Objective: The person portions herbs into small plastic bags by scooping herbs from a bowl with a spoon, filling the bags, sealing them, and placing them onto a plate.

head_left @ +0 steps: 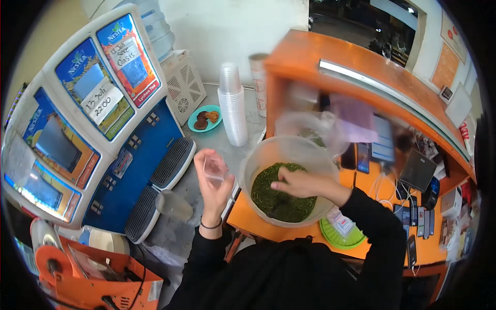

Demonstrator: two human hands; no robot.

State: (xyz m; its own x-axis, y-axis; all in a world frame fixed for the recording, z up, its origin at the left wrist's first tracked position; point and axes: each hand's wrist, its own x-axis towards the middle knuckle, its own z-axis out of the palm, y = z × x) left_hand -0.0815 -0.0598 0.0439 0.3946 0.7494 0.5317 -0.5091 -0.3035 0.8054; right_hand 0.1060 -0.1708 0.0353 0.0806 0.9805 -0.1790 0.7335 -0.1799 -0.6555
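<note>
My left hand [211, 188] is raised beside the tub, its fingers wrapped round a small clear plastic bag [215, 168]. A large translucent plastic tub [247, 178] stands to the right of that hand. Finely chopped green leaves [274, 206] cover its bottom. Reaching over the tub's right rim, my right hand [299, 184] is just above the leaves or touching them; I cannot tell which. Its thumb shows and its fingers are curled together, so anything pinched between them is hidden.
Drink dispensers [103, 108] line the left side. Nearby are stacked plastic cups [231, 113], a teal plate [199, 125] with brown food, and a clear container [175, 205]. The tub's translucent lid or bowl [289, 124] lies behind it. A green lid [330, 238], phones [363, 157] and cables fill the right.
</note>
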